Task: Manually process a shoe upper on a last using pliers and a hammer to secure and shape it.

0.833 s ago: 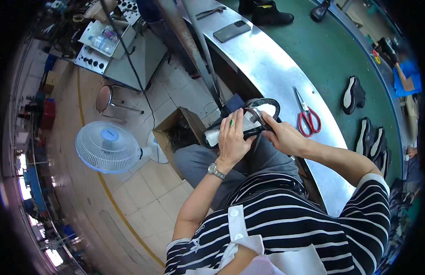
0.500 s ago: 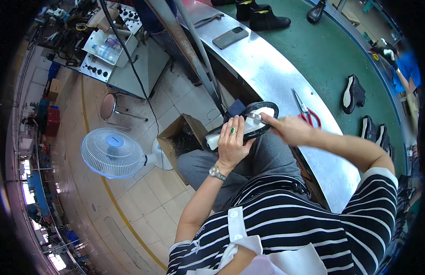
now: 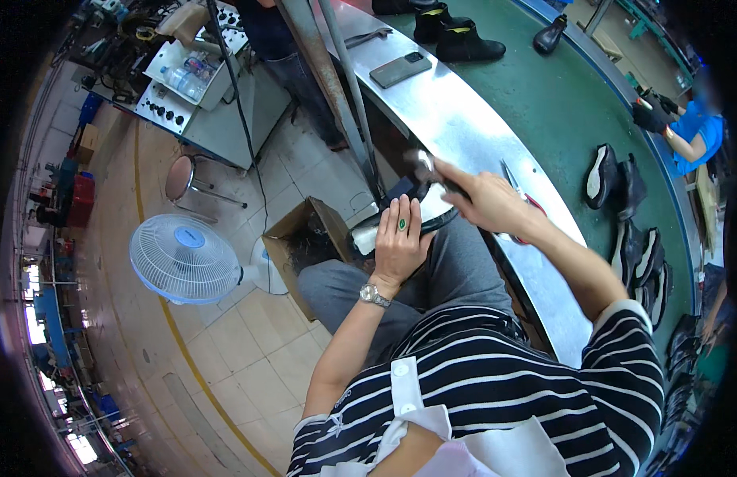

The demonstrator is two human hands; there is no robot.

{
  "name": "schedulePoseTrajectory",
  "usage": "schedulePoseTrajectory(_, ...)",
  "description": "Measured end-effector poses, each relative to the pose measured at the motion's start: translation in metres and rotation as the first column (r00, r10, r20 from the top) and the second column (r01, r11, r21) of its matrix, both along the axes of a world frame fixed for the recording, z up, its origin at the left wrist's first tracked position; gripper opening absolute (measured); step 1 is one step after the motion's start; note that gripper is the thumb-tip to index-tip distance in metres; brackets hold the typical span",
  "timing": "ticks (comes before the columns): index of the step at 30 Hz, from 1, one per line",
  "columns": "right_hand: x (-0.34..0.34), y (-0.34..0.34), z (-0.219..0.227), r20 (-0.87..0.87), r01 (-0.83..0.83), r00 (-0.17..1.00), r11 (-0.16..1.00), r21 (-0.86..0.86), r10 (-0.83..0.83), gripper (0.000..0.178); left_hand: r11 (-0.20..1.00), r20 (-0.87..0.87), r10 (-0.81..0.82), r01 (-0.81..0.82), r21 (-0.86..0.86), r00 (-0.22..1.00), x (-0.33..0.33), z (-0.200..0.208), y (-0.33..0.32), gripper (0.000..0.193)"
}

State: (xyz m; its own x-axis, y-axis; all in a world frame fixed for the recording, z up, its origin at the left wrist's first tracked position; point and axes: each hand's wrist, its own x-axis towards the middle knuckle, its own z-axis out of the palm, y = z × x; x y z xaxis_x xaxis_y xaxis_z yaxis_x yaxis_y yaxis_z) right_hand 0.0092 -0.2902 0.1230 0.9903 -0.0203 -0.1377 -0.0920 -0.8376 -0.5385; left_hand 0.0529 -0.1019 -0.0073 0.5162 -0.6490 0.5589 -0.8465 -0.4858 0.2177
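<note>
A black shoe with a white underside lies across my lap, sole facing up. Over its near half rests my left hand, fingers laid across the white part and thumb along the side, holding it. My right hand grips what looks like a hammer, its metal head smeared by motion above the shoe's far end. Part of the shoe's far half is covered by my right hand. Scissors with red handles lie on the metal ledge, partly behind my right hand.
The metal ledge curves along my right and bears a phone. Beyond it, black shoes stand on a green surface. A cardboard box and a fan are at my left. A person in blue is across.
My right hand has lifted the hammer off the white sole, up and to the left. My left hand stays on the shoe. The view has shifted slightly, and the person in blue shows more.
</note>
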Motion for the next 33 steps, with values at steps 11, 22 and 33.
schedulePoseTrajectory(11,0.002,-0.005,-0.042,0.041,0.223,0.974,0.974,0.034,-0.224,0.057,1.000,-0.024,0.021,-0.021,0.000,0.999,-0.004,0.003,-0.003,0.063)
schedulePoseTrajectory(22,0.004,-0.009,-0.046,-0.002,0.004,1.000,0.987,-0.160,-0.004,0.057,0.999,-0.063,0.033,-0.033,-0.005,0.998,-0.004,0.003,-0.004,0.063)
schedulePoseTrajectory(33,0.000,0.023,-0.024,-0.021,-0.038,0.999,0.970,-0.240,0.034,0.064,0.998,-0.130,0.048,-0.054,-0.045,0.990,-0.008,-0.003,-0.006,0.059)
